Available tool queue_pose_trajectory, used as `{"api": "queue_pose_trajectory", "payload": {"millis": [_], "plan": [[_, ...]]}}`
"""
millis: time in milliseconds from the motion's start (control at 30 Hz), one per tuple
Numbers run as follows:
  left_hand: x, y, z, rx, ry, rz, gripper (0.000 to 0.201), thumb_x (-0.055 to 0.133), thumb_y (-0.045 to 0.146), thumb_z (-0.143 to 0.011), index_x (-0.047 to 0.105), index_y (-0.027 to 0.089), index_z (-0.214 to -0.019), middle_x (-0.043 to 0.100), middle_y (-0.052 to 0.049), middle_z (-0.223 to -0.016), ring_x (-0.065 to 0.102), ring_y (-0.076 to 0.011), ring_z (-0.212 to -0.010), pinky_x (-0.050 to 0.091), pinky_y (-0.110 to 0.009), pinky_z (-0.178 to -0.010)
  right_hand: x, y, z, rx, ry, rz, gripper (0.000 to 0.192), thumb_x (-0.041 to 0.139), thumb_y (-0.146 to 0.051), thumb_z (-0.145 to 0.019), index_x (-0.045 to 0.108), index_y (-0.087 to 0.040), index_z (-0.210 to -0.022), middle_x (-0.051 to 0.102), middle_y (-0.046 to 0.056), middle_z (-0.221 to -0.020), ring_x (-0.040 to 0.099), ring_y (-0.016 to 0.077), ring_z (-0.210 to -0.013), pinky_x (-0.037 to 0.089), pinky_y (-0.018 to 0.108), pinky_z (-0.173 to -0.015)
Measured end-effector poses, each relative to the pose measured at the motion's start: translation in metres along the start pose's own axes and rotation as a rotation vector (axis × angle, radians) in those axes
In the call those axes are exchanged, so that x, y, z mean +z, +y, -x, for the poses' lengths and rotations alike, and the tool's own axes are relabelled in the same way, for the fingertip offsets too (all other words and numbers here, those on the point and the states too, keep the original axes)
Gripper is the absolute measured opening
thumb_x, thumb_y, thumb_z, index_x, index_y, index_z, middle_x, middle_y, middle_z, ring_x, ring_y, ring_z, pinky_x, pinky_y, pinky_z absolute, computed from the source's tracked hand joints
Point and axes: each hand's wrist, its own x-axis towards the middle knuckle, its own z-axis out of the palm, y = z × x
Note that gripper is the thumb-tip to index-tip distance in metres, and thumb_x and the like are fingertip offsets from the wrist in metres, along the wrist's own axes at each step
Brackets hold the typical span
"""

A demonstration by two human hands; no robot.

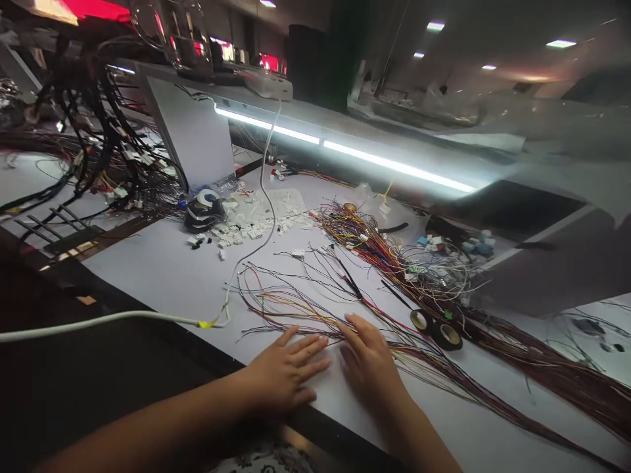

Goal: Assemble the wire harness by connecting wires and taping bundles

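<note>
My left hand (294,369) is palm down at the table's front edge, its fingers spread and holding nothing. Its fingertips reach the near side of a loose bundle of thin coloured wires (300,309). My right hand (369,358) rests on the same wires a little to the right, fingers stretched forward over them; its underside is hidden. The wires fan out to the left into separate ends and run off to the lower right as a tighter bundle. A white connector (298,253) lies just beyond the fanned ends.
Black tape rolls (447,336) sit right of my hands. Behind lie a thick heap of wires (365,240) and scattered white connectors (246,226). A white cable (148,315) crosses the left front edge. A lit strip lamp (394,165) hangs under the shelf; grey panels (194,131) flank the table.
</note>
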Motion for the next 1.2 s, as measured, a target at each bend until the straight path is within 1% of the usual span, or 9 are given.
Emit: {"api": "queue_pose_trajectory", "payload": {"millis": [133, 267, 333, 467, 567, 700, 767, 933, 1200], "plan": [[-0.030, -0.041, 0.018, -0.060, 0.113, -0.023, 0.042, 0.050, 0.034, -0.091, 0.054, 0.033, -0.133, 0.045, -0.003, -0.148, 0.039, -0.0232, -0.137, 0.016, -0.040, -0.116, 0.010, -0.008, 0.024, 0.030, -0.094, 0.053, 0.038, 0.053, -0.025, -0.090, 0.058, -0.028, -0.127, 0.052, 0.008, -0.138, 0.047, 0.0301, -0.126, 0.035, 0.054, -0.104], [-0.068, -0.078, 0.039, -0.265, 0.242, -0.217, 0.034, 0.045, 0.032, -0.092, 0.064, 0.032, -0.121, 0.051, -0.003, -0.143, 0.045, -0.0278, -0.132, 0.025, -0.043, -0.109, 0.009, -0.011, 0.020, 0.064, -0.105, 0.074, 0.035, 0.052, -0.027, -0.091, 0.059, -0.027, -0.125, 0.052, 0.008, -0.139, 0.047, 0.0295, -0.127, 0.033, 0.055, -0.105], [-0.086, -0.088, 0.044, -0.305, 0.265, -0.331, 0.030, 0.046, 0.034, -0.091, 0.070, 0.030, -0.108, 0.057, -0.004, -0.137, 0.054, -0.0301, -0.121, 0.034, -0.044, -0.101, 0.006, -0.013, 0.018, 0.055, -0.088, 0.086, 0.035, 0.052, -0.026, -0.091, 0.058, -0.027, -0.126, 0.056, 0.007, -0.136, 0.049, 0.0282, -0.125, 0.030, 0.055, -0.106], [-0.106, -0.089, 0.034, -0.219, 0.339, -0.469, 0.028, 0.053, 0.041, -0.086, 0.072, 0.023, -0.075, 0.067, -0.009, -0.121, 0.062, -0.0305, -0.100, 0.043, -0.043, -0.084, 0.003, -0.018, 0.021, 0.034, -0.045, 0.126, 0.036, 0.049, -0.020, -0.092, 0.057, -0.027, -0.126, 0.060, 0.007, -0.131, 0.054, 0.0247, -0.119, 0.035, 0.049, -0.103], [-0.102, -0.086, 0.015, -0.041, 0.457, -0.522, 0.030, 0.050, 0.042, -0.089, 0.072, 0.023, -0.085, 0.064, -0.011, -0.123, 0.059, -0.0300, -0.109, 0.040, -0.046, -0.093, 0.005, -0.018, 0.022, 0.110, -0.022, 0.225, 0.039, 0.052, -0.023, -0.089, 0.056, -0.030, -0.128, 0.054, 0.007, -0.136, 0.051, 0.0279, -0.121, 0.036, 0.051, -0.101], [-0.085, -0.095, -0.007, 0.241, 0.278, -0.495, 0.046, 0.052, 0.050, -0.088, 0.052, 0.036, -0.132, 0.044, -0.004, -0.148, 0.043, -0.0287, -0.132, 0.020, -0.051, -0.111, 0.006, -0.017, 0.019, 0.173, -0.113, 0.273, 0.042, 0.052, -0.029, -0.090, 0.052, -0.033, -0.133, 0.050, 0.005, -0.141, 0.046, 0.0293, -0.127, 0.030, 0.056, -0.106], [-0.078, -0.106, -0.013, 0.191, 0.194, -0.462, 0.053, 0.049, 0.055, -0.088, 0.045, 0.037, -0.138, 0.037, -0.005, -0.153, 0.035, -0.0307, -0.138, 0.019, -0.054, -0.112, 0.005, -0.017, 0.017, 0.196, -0.165, 0.258, 0.041, 0.051, -0.031, -0.091, 0.053, -0.033, -0.132, 0.051, 0.005, -0.140, 0.048, 0.0279, -0.126, 0.028, 0.056, -0.107], [-0.074, -0.124, -0.016, 0.052, 0.128, -0.364, 0.050, 0.037, 0.055, -0.093, 0.047, 0.034, -0.137, 0.037, -0.007, -0.152, 0.033, -0.0304, -0.140, 0.020, -0.056, -0.111, 0.005, -0.015, 0.017, 0.233, -0.165, 0.260, 0.040, 0.052, -0.033, -0.091, 0.053, -0.034, -0.131, 0.055, 0.005, -0.136, 0.051, 0.0268, -0.123, 0.020, 0.059, -0.110], [-0.070, -0.126, -0.020, 0.064, 0.174, -0.338, 0.052, 0.036, 0.054, -0.094, 0.039, 0.034, -0.142, 0.036, -0.004, -0.153, 0.032, -0.0280, -0.140, 0.015, -0.051, -0.113, 0.008, -0.010, 0.024, 0.204, -0.110, 0.254, 0.038, 0.057, -0.029, -0.088, 0.055, -0.033, -0.127, 0.058, 0.005, -0.131, 0.055, 0.0266, -0.118, 0.023, 0.055, -0.107]]}}
